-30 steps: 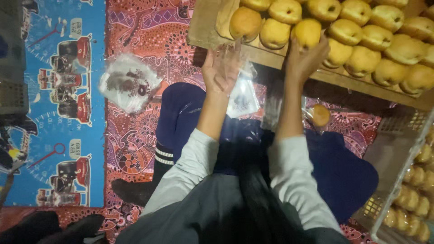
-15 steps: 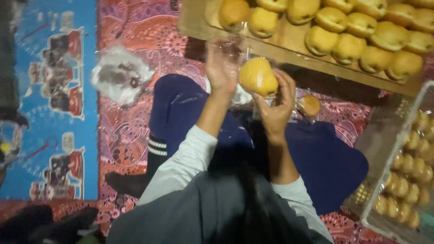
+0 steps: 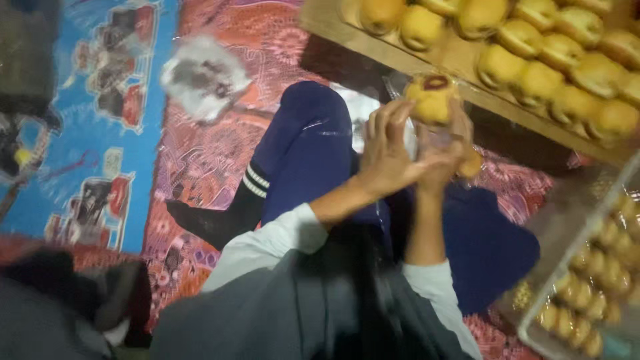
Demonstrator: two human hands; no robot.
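a golden-yellow bun (image 3: 432, 99) with a dark red centre, golden buns on a tan wooden tray (image 3: 460, 61), navy trousers (image 3: 303, 157), a white-striped black sock (image 3: 230, 207), red paisley-patterned mat (image 3: 200, 167).

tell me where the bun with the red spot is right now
In the head view the bun sits upper centre-right, held between the left hand and the right hand, just below the wooden tray of buns, above the person's knee.
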